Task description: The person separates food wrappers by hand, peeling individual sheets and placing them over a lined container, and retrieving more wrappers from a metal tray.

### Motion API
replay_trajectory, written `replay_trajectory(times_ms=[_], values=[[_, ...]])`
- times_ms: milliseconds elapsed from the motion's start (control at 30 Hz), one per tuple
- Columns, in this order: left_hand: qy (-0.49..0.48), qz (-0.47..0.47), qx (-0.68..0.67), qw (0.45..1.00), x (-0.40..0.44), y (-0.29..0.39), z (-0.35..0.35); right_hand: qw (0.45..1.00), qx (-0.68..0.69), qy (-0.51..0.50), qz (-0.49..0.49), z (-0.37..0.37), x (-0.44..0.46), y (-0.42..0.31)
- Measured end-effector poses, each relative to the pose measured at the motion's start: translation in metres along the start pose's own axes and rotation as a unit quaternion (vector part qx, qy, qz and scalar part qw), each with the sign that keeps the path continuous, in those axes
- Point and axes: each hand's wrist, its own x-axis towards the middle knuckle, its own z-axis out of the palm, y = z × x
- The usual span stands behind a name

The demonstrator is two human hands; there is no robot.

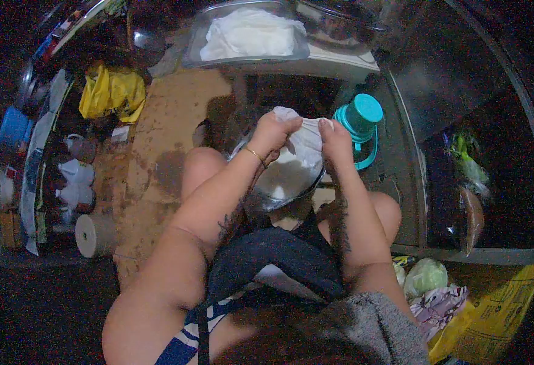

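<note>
A white cloth point(306, 143) is stretched between my two hands over a round metal bowl point(276, 198). My left hand point(275, 135) grips the cloth's left part, with its upper corner sticking up beyond the fingers. On the right, my right hand point(336, 141) pinches the other side of the cloth. Inside the bowl lies something pale, perhaps liquid or more cloth; I cannot tell which. The bowl sits between my knees, and its far side is hidden by the cloth and my hands.
A turquoise jug point(364, 112) stands just right of my right hand. Ahead is a tray point(194, 52) holding white cloth. A yellow bag point(113, 94), white jugs point(75, 182) and a paper roll point(94, 235) are at left. A cabbage point(426, 277) lies at lower right.
</note>
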Motion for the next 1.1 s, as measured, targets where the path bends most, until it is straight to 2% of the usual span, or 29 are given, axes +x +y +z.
replay_trajectory(times_ms=[67,167,267,367,467,567,700,800,867,900,1000,1100], values=[[0.017,0.019,0.055,0.998,0.004,-0.002,-0.003,1.000,0.020,0.020,-0.005,0.003,0.000,0.007],[0.067,0.055,0.028,0.996,0.004,-0.001,-0.002,0.999,0.015,0.036,-0.004,0.003,0.001,0.012],[0.066,0.022,0.001,0.998,0.005,-0.003,-0.004,0.998,0.028,0.055,0.021,-0.005,-0.007,-0.009],[0.046,0.054,-0.005,0.997,0.018,-0.023,-0.010,0.996,0.055,0.071,0.028,-0.004,-0.006,-0.006],[0.076,0.044,0.036,0.995,0.013,-0.013,-0.009,0.995,0.043,0.089,0.024,-0.004,-0.005,-0.004],[0.081,0.077,0.057,0.992,-0.004,0.012,-0.003,0.994,0.043,0.094,0.026,-0.007,-0.005,-0.006],[0.027,0.082,0.005,0.996,-0.002,0.012,-0.007,0.994,0.046,0.104,0.010,-0.006,-0.003,-0.007],[-0.050,-0.009,0.009,0.999,-0.008,0.026,-0.010,0.991,0.126,0.043,0.024,-0.003,0.002,0.004],[-0.101,-0.107,0.108,0.983,-0.020,0.050,-0.010,0.982,0.184,0.038,0.038,-0.001,0.000,0.001],[-0.164,-0.080,0.169,0.969,-0.003,0.033,-0.018,0.976,0.212,0.035,0.046,0.000,-0.001,-0.001],[-0.169,-0.033,0.252,0.952,-0.016,0.045,-0.016,0.952,0.292,0.025,0.090,-0.004,-0.011,-0.030],[-0.167,-0.040,0.227,0.959,0.005,0.018,-0.027,0.975,0.202,-0.054,0.074,-0.007,-0.005,-0.023]])
